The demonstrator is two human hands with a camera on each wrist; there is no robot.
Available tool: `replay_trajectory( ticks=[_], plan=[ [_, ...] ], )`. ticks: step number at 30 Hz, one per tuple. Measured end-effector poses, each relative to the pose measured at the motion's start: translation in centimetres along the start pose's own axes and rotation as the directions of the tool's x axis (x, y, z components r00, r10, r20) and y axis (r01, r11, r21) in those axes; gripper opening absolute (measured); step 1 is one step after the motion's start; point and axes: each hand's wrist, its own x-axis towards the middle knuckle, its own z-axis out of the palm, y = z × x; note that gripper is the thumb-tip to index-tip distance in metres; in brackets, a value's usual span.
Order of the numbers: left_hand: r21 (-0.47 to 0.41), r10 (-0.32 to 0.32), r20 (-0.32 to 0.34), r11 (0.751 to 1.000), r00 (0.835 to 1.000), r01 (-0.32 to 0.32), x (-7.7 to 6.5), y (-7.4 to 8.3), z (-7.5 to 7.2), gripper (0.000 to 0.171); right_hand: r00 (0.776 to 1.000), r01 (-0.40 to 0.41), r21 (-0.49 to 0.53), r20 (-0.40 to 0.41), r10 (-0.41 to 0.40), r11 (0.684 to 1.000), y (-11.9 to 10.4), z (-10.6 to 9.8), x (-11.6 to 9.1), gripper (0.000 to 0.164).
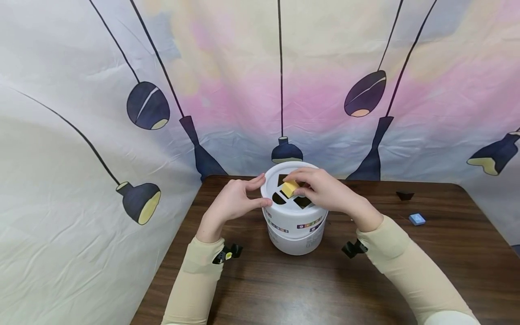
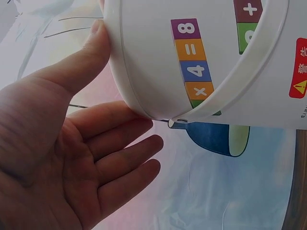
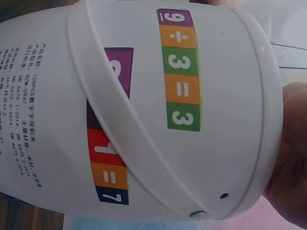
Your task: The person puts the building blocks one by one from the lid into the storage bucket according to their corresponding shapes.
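A white bucket (image 1: 296, 243) stands on the table, its lid (image 1: 270, 180) cut with several shaped holes. In the head view, my right hand (image 1: 325, 189) pinches a yellow block (image 1: 290, 188) at a hole near the lid's middle; how deep the block sits I cannot tell. With thumb and fingers extended, my left hand (image 2: 91, 134) touches the lid's rim on the left side. The right wrist view shows the bucket's printed wall (image 3: 225, 96) and only a dark part of the right hand, so the block is hidden there.
A blue block (image 1: 416, 219) and a black piece (image 1: 404, 195) lie on the brown table (image 1: 252, 289), right of the bucket. The bucket's white handle (image 3: 129, 129) hangs across its wall. Behind the table hangs a cloth (image 1: 243, 67) printed with lamps.
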Motion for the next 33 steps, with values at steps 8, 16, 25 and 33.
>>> replay_trajectory(
  ticks=[8, 16, 25, 33],
  plan=[
    [-0.001, 0.007, -0.001, 1.0, 1.0, -0.007, 0.05, -0.1, 0.0, 0.079, 1.0, 0.009, -0.031, 0.012, -0.009, 0.999, -0.23, 0.0, 0.07, 0.036],
    [0.005, 0.005, 0.001, 1.0, 1.0, -0.005, 0.11, -0.14, 0.03, 0.08, 1.0, 0.014, -0.031, 0.013, -0.014, 0.999, -0.45, -0.06, 0.06, 0.036],
    [0.01, 0.03, -0.008, 1.0, 1.0, -0.03, 0.16, -0.2, 0.08, 0.079, 1.0, 0.027, -0.03, -0.013, -0.028, 0.999, -0.15, 0.09, 0.02, 0.032],
    [0.008, 0.03, -0.008, 1.0, 1.0, -0.03, 0.21, -0.38, 0.12, 0.08, 1.0, 0.013, -0.026, -0.009, -0.013, 1.0, -0.22, 0.09, 0.02, 0.032]
  ],
)
